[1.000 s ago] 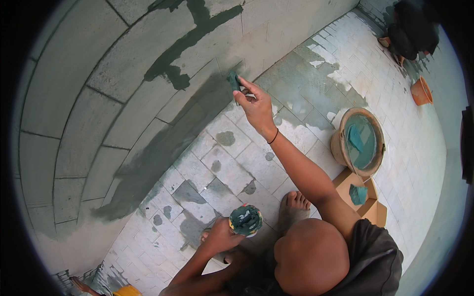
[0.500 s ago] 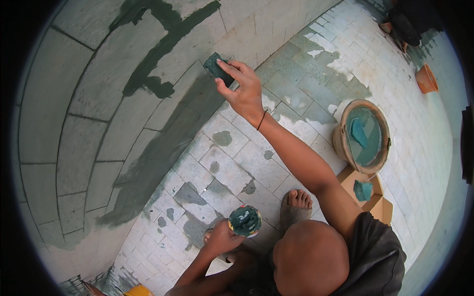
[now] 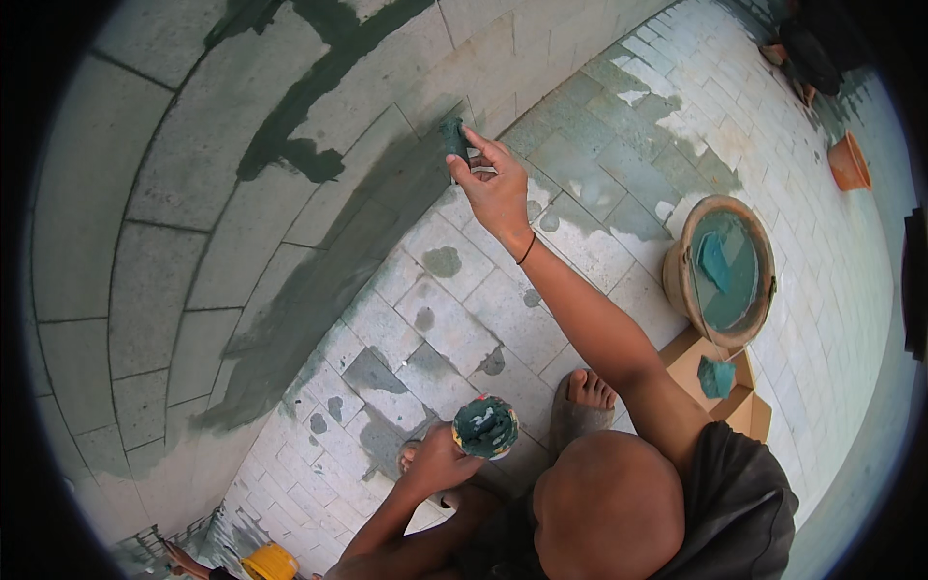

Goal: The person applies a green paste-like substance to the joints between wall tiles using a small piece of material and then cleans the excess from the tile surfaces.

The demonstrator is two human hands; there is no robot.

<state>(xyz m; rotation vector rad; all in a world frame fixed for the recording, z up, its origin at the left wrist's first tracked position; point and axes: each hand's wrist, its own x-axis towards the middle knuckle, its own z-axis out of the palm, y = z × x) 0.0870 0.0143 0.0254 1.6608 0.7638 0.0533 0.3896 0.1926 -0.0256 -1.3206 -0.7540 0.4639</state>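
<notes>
My right hand (image 3: 495, 193) grips a small dark green-coated spreader (image 3: 451, 142) against the grey tiled wall (image 3: 164, 261), near its foot, with fingers bent around it. Dark green paste (image 3: 300, 126) streaks the wall, and a darker smear runs along its lower course. My left hand (image 3: 440, 454) holds a round cup of dark green paste (image 3: 483, 425) low over the floor, beside my bare feet. My bent knee (image 3: 609, 503) fills the lower middle.
On the tiled floor (image 3: 449, 329) at right stand a bucket of greenish water (image 3: 730, 295) with a teal piece inside, an open cardboard box (image 3: 696, 358) and an orange bucket (image 3: 849, 159). A crouching person (image 3: 812, 53) is upper right; another person's hand (image 3: 179, 556) is near a yellow bucket (image 3: 271, 563).
My right hand moved up and left along the wall with the spreader, then slightly back down and right, tilting it. My left hand stays low with the cup.
</notes>
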